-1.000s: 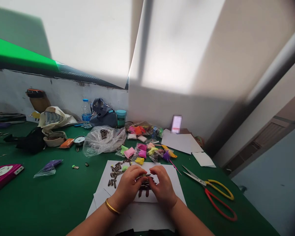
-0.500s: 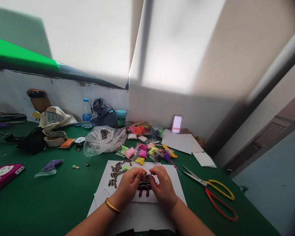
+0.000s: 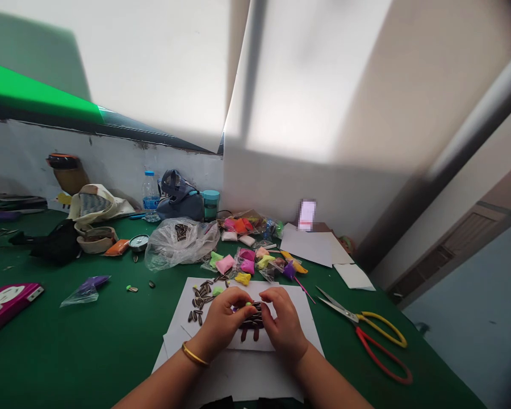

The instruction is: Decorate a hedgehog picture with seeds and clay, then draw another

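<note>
White paper (image 3: pixel 298 335) lies on the green table. On it, between my hands, is a dark figure covered in striped seeds (image 3: pixel 252 322), with two brown legs pointing towards me. My left hand (image 3: pixel 225 318), a gold bangle on its wrist, pinches a small bit of light green clay (image 3: pixel 248 304) between thumb and index finger at the figure's upper left. My right hand (image 3: pixel 283 324) curls round the figure's right side, thumb and index finger apart near its edge; nothing shows between them. Loose seeds (image 3: pixel 197 301) and a green clay lump (image 3: pixel 217 291) lie left of my hands.
Scissors (image 3: pixel 344 311) with yellow and red handles lie to the right. Beyond the paper are bagged coloured clays (image 3: pixel 247 264) and a clear plastic bag of seeds (image 3: pixel 181 244). A magenta box (image 3: pixel 15 307) is at far left, a bottle (image 3: pixel 150 196) by the wall.
My left index finger and thumb have shifted slightly, and the light green bit between them shows more clearly. My right hand has hardly moved.
</note>
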